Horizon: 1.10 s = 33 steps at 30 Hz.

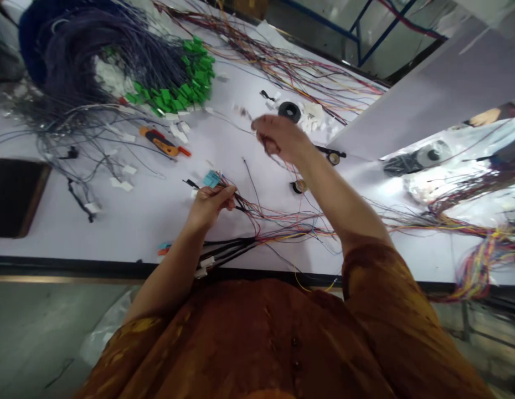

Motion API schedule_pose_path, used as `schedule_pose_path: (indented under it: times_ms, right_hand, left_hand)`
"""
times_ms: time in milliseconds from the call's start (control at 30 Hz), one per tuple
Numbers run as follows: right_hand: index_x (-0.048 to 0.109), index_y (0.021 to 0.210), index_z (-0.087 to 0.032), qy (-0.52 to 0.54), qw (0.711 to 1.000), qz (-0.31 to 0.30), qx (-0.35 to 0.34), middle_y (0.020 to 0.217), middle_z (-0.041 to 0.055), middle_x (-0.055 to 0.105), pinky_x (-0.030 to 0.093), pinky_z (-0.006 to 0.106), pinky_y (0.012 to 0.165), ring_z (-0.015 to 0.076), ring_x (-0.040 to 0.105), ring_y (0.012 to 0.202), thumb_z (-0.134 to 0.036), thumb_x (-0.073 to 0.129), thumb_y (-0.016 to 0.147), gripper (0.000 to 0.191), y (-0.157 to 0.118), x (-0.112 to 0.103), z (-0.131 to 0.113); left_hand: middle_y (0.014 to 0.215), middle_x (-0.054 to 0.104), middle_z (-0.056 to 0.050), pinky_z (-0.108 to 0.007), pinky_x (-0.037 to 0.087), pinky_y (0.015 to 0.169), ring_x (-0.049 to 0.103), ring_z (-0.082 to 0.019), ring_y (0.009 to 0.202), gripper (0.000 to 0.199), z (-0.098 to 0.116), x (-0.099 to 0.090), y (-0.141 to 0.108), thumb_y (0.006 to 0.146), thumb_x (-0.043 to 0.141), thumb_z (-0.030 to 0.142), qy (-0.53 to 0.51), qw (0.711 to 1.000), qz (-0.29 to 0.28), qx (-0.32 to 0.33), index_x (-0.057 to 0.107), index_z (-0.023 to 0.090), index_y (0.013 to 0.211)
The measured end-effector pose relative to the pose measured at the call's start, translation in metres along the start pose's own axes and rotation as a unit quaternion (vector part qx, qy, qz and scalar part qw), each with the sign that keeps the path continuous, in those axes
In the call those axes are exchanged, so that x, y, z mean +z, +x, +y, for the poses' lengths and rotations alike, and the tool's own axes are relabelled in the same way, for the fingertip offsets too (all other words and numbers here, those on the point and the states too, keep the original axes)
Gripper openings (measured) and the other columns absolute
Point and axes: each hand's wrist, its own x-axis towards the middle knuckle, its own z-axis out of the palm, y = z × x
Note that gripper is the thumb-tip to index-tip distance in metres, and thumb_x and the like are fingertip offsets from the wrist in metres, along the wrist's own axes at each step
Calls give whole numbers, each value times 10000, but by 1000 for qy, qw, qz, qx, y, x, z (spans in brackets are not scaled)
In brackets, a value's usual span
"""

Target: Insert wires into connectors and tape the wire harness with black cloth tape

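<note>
My left hand is closed around a bundle of thin wires just behind a light blue connector. From there the wire harness, red, yellow and black, runs rightward along the table's near side. Black-sleeved branches with white connectors lie below the left hand. Raised over the middle of the table, my right hand has its fingers curled together and is blurred. A thin wire with a small pale end shows beside its fingertips. Below it sits a small roll of tape.
A large coil of grey wires with green connectors fills the back left. An orange cutter lies before it. At the left edge is a dark box-like object. A black tape roll and a white upright panel stand to the right.
</note>
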Motion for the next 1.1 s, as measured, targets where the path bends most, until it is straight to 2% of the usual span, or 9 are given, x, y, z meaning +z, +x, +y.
schedule_pose_path:
  times_ms: [133,267,400,600,767,867,967,1033,1100]
  right_hand:
    - [608,933,-182,-8,999,-17,-43,629,-88,517,189,197,400,34,288,433,-188,600,905,30,-36,41,50]
    - [658,1069,-201,-41,992,12,-116,693,-75,500,286,204,471,50,364,509,-264,605,876,210,-65,63,82]
    - [657,1121,-199,-89,984,32,-153,725,-48,527,364,230,544,79,423,574,-283,559,885,270,-72,71,96]
    - [681,1160,-215,-163,962,39,-215,928,38,626,496,285,723,152,576,809,-245,537,882,315,-71,72,101]
    - [688,1234,-246,-223,956,27,-191,939,47,623,505,311,716,155,544,740,-185,523,890,386,-76,71,95]
    - [695,1207,-236,-154,979,-1,-132,887,15,624,459,268,604,110,475,613,-272,589,886,340,-75,68,84]
    - [718,1005,-193,-64,996,-5,-67,730,-12,599,395,244,525,95,442,554,-432,612,892,285,-68,70,73]
    - [689,856,-188,-26,998,12,-57,679,-18,584,397,235,530,100,483,578,-435,644,862,251,-62,75,70]
    - [669,818,-194,3,998,33,-61,691,-20,592,420,230,552,108,533,618,-401,676,827,207,-57,81,70]
  left_hand:
    - [549,630,-3,-204,441,459,557,-82,465,347,-2,1,3,624,880,424,-6,1000,-4,-6,715,126,691]
    - [557,642,-7,-194,442,465,565,-74,466,417,-3,1,6,600,909,477,-17,1000,-14,1,688,124,635]
    - [542,647,-12,-194,459,478,576,-79,466,460,-3,0,4,603,911,526,-6,1000,-25,13,689,123,611]
    - [550,653,-15,-203,479,495,585,-89,481,422,-4,0,3,634,898,501,13,999,-34,30,705,126,622]
    - [556,663,-24,-221,492,514,592,-100,490,380,-5,-2,3,666,874,476,35,998,-40,43,720,132,617]
    - [540,656,-23,-220,485,515,583,-96,483,369,-5,-3,2,689,861,462,49,996,-50,59,716,136,595]
    - [523,649,-26,-221,479,507,574,-95,467,377,-6,-3,1,708,853,458,62,994,-69,63,710,136,572]
    - [523,651,-29,-221,481,503,575,-97,463,384,-6,-4,2,699,862,466,58,994,-73,63,713,136,571]
    - [527,653,-29,-220,481,498,578,-99,466,395,-6,-4,3,680,874,481,47,994,-70,63,713,136,575]
